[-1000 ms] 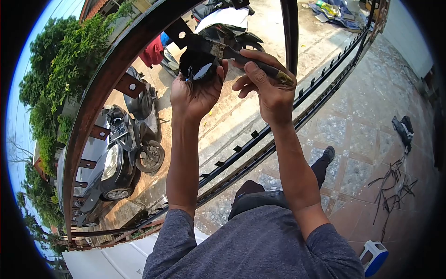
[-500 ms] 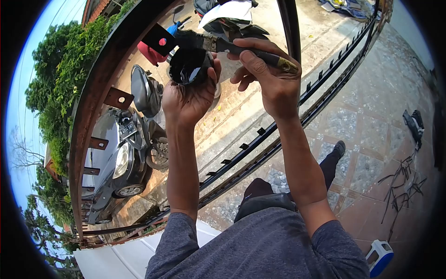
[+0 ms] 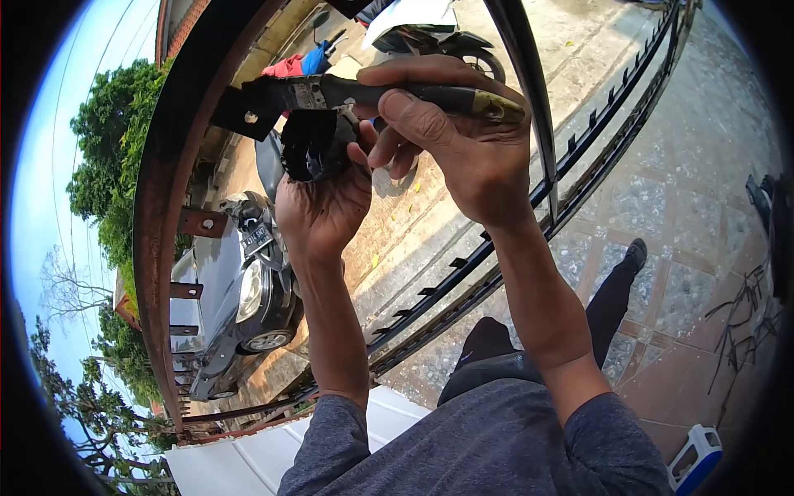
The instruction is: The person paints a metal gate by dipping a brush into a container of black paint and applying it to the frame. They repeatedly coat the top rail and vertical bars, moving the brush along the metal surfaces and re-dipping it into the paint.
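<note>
- Left hand [image 3: 325,207] holds a cup [image 3: 314,147] of glossy black liquid, open side facing the frame
- Right hand [image 3: 473,149] grips a brush [image 3: 343,91] by its handle, bristles at 1 holed tab [image 3: 236,117] on the curved metal frame [image 3: 159,215]
- Beyond the frame, 1 dark car [image 3: 223,285]
- Black strips [image 3: 740,331] lie on the tiled floor [image 3: 637,273]

Trees [image 3: 103,140] stand at far left, beyond the arched frame [image 3: 155,256]. Through the frame, a car [image 3: 219,277] lies at lower left and a motorcycle [image 3: 442,41] at the top. A toothed rail [image 3: 442,291] slants from lower left to upper right; right of it spreads the tiled floor [image 3: 633,207], with strips [image 3: 736,331] on it, beyond a stool [image 3: 699,459] at lower right.
</note>
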Demonstrator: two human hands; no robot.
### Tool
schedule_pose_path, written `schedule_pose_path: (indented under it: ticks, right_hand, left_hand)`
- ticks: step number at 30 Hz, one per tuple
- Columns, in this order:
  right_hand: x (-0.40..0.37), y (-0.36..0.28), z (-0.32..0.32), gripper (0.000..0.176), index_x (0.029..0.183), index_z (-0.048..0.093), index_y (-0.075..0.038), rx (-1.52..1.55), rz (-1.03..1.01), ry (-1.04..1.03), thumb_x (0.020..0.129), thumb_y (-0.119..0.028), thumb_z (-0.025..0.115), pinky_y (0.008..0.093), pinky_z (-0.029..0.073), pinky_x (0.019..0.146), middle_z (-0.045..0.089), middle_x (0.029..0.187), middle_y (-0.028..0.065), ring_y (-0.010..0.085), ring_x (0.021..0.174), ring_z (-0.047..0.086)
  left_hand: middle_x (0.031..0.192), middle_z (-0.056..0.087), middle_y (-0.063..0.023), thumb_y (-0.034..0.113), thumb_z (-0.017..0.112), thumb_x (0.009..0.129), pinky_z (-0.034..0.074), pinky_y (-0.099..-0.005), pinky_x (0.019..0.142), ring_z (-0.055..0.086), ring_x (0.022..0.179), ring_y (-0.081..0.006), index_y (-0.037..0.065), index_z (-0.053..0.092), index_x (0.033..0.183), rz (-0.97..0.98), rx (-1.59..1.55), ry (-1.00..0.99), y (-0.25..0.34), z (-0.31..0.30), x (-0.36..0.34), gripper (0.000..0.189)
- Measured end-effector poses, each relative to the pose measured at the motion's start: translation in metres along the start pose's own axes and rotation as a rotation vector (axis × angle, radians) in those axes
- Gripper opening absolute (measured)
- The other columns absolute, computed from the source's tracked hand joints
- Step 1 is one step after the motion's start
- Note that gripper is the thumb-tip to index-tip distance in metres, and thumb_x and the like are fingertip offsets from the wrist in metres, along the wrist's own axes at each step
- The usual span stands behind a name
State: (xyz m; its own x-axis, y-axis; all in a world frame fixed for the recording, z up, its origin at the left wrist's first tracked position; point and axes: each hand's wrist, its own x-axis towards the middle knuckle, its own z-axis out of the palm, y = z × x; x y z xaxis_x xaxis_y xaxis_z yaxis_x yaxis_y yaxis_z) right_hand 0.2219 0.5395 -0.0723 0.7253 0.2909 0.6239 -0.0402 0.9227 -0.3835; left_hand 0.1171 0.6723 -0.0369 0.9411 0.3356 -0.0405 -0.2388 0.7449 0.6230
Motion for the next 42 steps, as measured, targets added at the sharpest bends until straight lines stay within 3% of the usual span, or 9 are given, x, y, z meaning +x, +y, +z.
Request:
schedule_pose_path:
  ticks: [3, 5, 9, 14, 16, 23, 35, 39, 42]
  right_hand:
    - [-0.006, -0.009, -0.005, 0.020, 0.112, 0.070, 0.003, -0.076, -0.087, -0.093, 0.093, -0.001, 0.064, 0.0247, 0.060, 0.060, 0.074, 0.096, 0.0134, 0.0146, 0.073, 0.072]
    - [-0.006, -0.010, -0.012, 0.024, 0.115, 0.068, 0.005, -0.120, -0.168, -0.077, 0.095, -0.005, 0.060, 0.0261, 0.060, 0.057, 0.073, 0.095, 0.0189, 0.0181, 0.070, 0.073]
    - [-0.004, -0.022, -0.027, 0.032, 0.122, 0.063, 0.006, -0.184, -0.201, 0.107, 0.097, -0.011, 0.055, 0.0270, 0.060, 0.056, 0.073, 0.096, 0.0207, 0.0204, 0.070, 0.074]
    - [0.014, -0.015, -0.028, 0.031, 0.124, 0.060, 0.005, -0.187, -0.248, 0.339, 0.099, -0.012, 0.052, 0.0280, 0.060, 0.058, 0.073, 0.100, 0.0221, 0.0223, 0.072, 0.075]
    - [0.026, -0.002, -0.011, 0.022, 0.116, 0.066, 0.002, 0.070, -0.240, 0.469, 0.097, -0.007, 0.061, 0.0212, 0.058, 0.057, 0.072, 0.083, 0.0078, 0.0113, 0.068, 0.071]
    - [0.011, 0.024, 0.030, 0.030, 0.125, 0.063, 0.002, 0.153, -0.142, 0.508, 0.097, -0.006, 0.062, 0.0200, 0.054, 0.058, 0.071, 0.086, 0.0064, 0.0082, 0.069, 0.068]
    - [-0.016, 0.027, 0.033, 0.033, 0.126, 0.061, 0.006, 0.137, -0.109, 0.455, 0.094, -0.001, 0.063, 0.0229, 0.056, 0.065, 0.072, 0.110, 0.0148, 0.0088, 0.075, 0.069]
    - [-0.008, 0.022, 0.021, 0.028, 0.121, 0.064, 0.006, 0.054, -0.112, 0.357, 0.094, 0.000, 0.063, 0.0223, 0.055, 0.064, 0.073, 0.101, 0.0119, 0.0083, 0.073, 0.068]
    - [0.004, 0.013, 0.016, 0.026, 0.119, 0.065, 0.006, 0.101, -0.101, 0.357, 0.093, 0.000, 0.063, 0.0220, 0.055, 0.063, 0.073, 0.095, 0.0102, 0.0080, 0.071, 0.067]
  left_hand:
    - [0.105, 0.062, -0.0136, 0.028, 0.031, 0.105, 0.049, -0.0430, 0.076, 0.055, 0.082, -0.0234, 0.002, 0.057, 0.125, -0.049, -0.004, -0.029, 0.006, -0.012, -0.001, 0.042]
    - [0.115, 0.059, -0.0176, 0.029, 0.034, 0.106, 0.053, -0.0437, 0.082, 0.057, 0.094, -0.0276, 0.001, 0.055, 0.129, -0.080, -0.090, -0.035, 0.001, -0.009, 0.000, 0.042]
    - [0.141, 0.045, -0.0227, 0.036, 0.045, 0.105, 0.057, -0.0438, 0.095, 0.049, 0.124, -0.0380, 0.005, 0.052, 0.136, -0.156, -0.363, 0.013, -0.003, -0.010, 0.007, 0.045]
    - [0.140, 0.046, -0.0229, 0.035, 0.045, 0.105, 0.057, -0.0431, 0.095, 0.050, 0.124, -0.0374, 0.001, 0.050, 0.136, -0.174, -0.402, 0.004, -0.005, -0.005, 0.018, 0.046]
    - [0.140, 0.045, -0.0231, 0.034, 0.043, 0.105, 0.057, -0.0429, 0.095, 0.050, 0.124, -0.0378, 0.000, 0.049, 0.137, -0.161, -0.409, 0.019, -0.004, -0.002, 0.021, 0.046]
    - [0.114, 0.059, -0.0165, 0.033, 0.036, 0.107, 0.058, -0.0394, 0.089, 0.062, 0.100, -0.0268, -0.003, 0.048, 0.132, -0.001, -0.231, 0.030, -0.006, -0.010, 0.016, 0.046]
    - [0.092, 0.055, -0.0114, 0.033, 0.033, 0.107, 0.052, -0.0326, 0.073, 0.054, 0.079, -0.0205, -0.002, 0.052, 0.127, -0.065, -0.424, 0.030, -0.014, -0.008, 0.019, 0.044]
    - [0.084, 0.054, -0.0097, 0.034, 0.033, 0.108, 0.050, -0.0304, 0.067, 0.052, 0.072, -0.0184, -0.002, 0.053, 0.125, -0.120, -0.758, 0.023, -0.017, -0.004, 0.022, 0.044]
    - [0.081, 0.052, -0.0085, 0.033, 0.032, 0.108, 0.048, -0.0283, 0.067, 0.050, 0.073, -0.0166, -0.002, 0.053, 0.124, -0.030, -0.455, 0.144, -0.023, 0.009, 0.027, 0.044]
